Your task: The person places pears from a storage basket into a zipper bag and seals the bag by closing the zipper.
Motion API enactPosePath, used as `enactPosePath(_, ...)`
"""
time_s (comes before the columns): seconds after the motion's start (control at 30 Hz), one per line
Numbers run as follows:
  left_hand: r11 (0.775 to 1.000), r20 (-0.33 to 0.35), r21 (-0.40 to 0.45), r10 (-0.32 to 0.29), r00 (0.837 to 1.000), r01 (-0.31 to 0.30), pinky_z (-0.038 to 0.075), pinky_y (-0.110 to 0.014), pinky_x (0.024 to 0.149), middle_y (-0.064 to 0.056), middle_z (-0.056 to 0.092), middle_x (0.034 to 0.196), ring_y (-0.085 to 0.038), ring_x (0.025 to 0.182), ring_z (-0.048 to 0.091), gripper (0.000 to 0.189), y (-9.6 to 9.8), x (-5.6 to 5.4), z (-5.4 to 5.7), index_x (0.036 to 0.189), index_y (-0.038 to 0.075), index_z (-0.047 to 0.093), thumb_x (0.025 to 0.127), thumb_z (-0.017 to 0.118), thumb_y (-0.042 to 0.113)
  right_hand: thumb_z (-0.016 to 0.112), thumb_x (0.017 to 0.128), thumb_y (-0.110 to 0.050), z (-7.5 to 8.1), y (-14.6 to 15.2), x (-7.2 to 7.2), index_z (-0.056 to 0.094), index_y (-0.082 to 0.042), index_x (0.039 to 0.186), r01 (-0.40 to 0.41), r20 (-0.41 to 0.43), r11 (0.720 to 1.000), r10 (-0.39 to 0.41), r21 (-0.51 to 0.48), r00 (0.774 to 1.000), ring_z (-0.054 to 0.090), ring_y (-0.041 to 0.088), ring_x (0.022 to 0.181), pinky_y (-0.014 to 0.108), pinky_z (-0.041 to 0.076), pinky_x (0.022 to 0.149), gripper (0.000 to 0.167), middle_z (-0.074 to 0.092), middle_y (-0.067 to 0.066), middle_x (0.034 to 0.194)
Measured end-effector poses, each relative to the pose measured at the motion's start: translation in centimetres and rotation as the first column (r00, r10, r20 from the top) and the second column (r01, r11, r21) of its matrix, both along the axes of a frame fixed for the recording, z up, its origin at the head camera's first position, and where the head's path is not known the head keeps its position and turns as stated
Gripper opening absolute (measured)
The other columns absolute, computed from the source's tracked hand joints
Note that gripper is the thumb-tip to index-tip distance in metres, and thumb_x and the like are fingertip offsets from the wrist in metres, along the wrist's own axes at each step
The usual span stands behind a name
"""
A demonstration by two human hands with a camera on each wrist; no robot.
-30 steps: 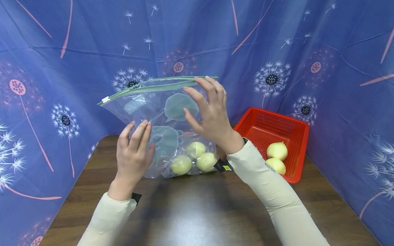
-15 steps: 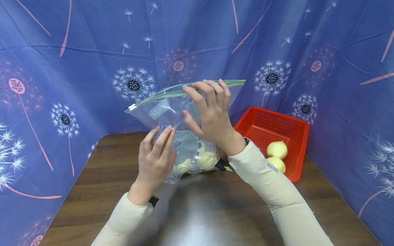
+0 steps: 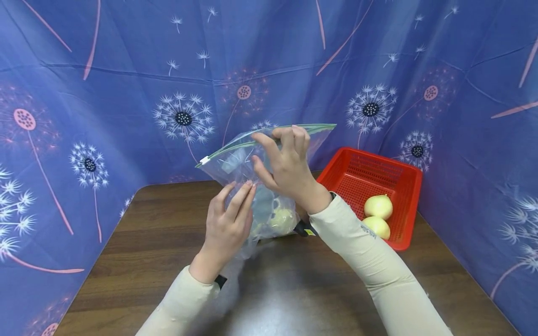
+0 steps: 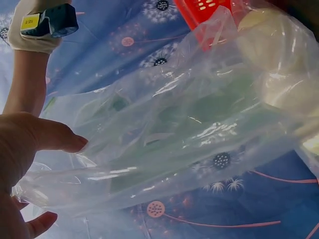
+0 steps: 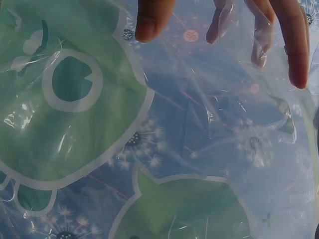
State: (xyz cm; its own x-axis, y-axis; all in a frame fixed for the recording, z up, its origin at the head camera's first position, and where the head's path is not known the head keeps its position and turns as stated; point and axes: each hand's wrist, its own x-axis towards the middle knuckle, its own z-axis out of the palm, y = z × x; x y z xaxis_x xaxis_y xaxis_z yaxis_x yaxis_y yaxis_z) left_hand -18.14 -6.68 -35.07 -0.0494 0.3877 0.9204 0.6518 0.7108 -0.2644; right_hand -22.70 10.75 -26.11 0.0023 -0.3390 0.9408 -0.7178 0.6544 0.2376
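L fingers (image 3: 240, 197) part-bent, holding bag (image 3: 264, 204) by side; R fingers (image 3: 269, 145) bent @ its top, thumb apart, grip unclear.

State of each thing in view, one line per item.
Zip bag, mouth open, loaded
White slider, at mouth's left end
Bagged fruit, at bag's bottom, count unclear
Red basket, upright
Basket fruits, two, unbagged
Left hand, gripping bag's side
Right hand, at bag's mouth, thumb and fingers apart
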Motion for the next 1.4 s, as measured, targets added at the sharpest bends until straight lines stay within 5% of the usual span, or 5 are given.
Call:
enactPosePath(0.3,0.999,0.058,-0.039,-0.028,0.998,0.03,0.05,-0.048,0.085,-0.012,0.057,0.135,-0.041,0.116,0.053,0.051,-0.5,0.2,-0.4,0.131,0.008,0.06,0.08,0.067,0.005,0.059,0.089,-0.016,-0.5,0.3,-0.3,0.054,-0.005,0.116,-0.004,0.017,1.0,0.003,0.013,1.0,0.03,0.037,0.09,0.052,0.022,0.072,0.029,0.036,0.016,0.097)
enactPosePath(0.5,0.989,0.005,-0.018,-0.148,0.989,0.148,0.047,-0.048,0.079,-0.017,0.058,0.128,-0.041,0.11,0.052,0.045,-1.4,0.5,0.2,0.125,0.008,0.061,0.084,0.067,0.025,0.06,0.088,-0.017,-0.8,0.8,-0.3,0.054,-0.006,0.114,-0.023,0.019,0.999,0.022,0.036,1.0,0.03,0.037,0.087,0.051,0.021,0.071,0.029,0.035,0.016,0.096)
enactPosePath(0.9,0.882,-0.141,0.285,-0.348,0.927,0.375,0.041,-0.042,0.091,-0.023,0.059,0.106,-0.042,0.096,0.051,0.035,-2.8,1.6,3.8,0.106,-0.003,0.059,0.093,0.058,0.03,0.059,0.088,-0.019,-1.9,1.4,-0.5,0.057,-0.009,0.105,-0.164,0.022,0.984,0.163,0.072,0.986,0.028,0.036,0.087,0.052,0.022,0.072,0.021,0.035,0.014,0.089)
enactPosePath(1.13,0.865,-0.056,0.29,-0.411,0.91,0.409,0.037,-0.042,0.099,-0.02,0.061,0.114,-0.039,0.105,0.052,0.036,-4.4,1.4,6.2,0.111,-0.001,0.061,0.097,0.051,0.031,0.057,0.089,-0.019,-2.2,1.5,-0.3,0.056,-0.009,0.098,-0.281,0.014,0.955,0.281,0.09,0.96,0.027,0.034,0.084,0.05,0.02,0.071,0.013,0.032,0.011,0.087)
enactPosePath(1.4,0.884,0.244,0.045,-0.461,0.853,0.465,0.035,-0.051,0.104,-0.021,0.06,0.125,-0.043,0.118,0.051,0.047,-5.4,0.2,7.8,0.123,0.002,0.062,0.104,0.035,0.036,0.052,0.095,-0.018,-2.3,1.3,0.1,0.057,-0.01,0.096,-0.435,-0.035,0.89,0.443,0.136,0.896,0.028,0.031,0.082,0.049,0.018,0.072,0.01,0.032,0.011,0.085)
